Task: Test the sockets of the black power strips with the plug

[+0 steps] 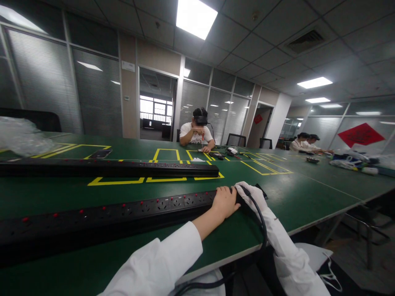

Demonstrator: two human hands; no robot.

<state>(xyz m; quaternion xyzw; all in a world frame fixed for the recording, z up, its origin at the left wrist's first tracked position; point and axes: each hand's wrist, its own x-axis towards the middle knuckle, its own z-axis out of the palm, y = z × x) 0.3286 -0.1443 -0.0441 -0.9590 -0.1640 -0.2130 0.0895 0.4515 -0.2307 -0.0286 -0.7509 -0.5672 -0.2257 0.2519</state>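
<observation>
A long black power strip (pixel 123 211) with red switches and a row of sockets lies along the near side of the green table. My left hand (pixel 224 202), bare, is wrapped over its right end. Beside it my right hand (pixel 252 197), in a white glove, is closed on a thick black cable (pixel 261 224) at that same end. The cable hangs over the table edge and loops down below. My fingers hide where cable and strip meet. Farther back lies a second black power strip (pixel 173 167), parallel to the first and touched by neither hand.
Yellow tape rectangles (pixel 166 154) mark the green table (pixel 296 197). A phone (pixel 101 153) and clear plastic wrap (pixel 23 135) lie at left. Across sits a person (pixel 197 133) with small devices; two more people (pixel 304 144) work far right near bagged items (pixel 352 161).
</observation>
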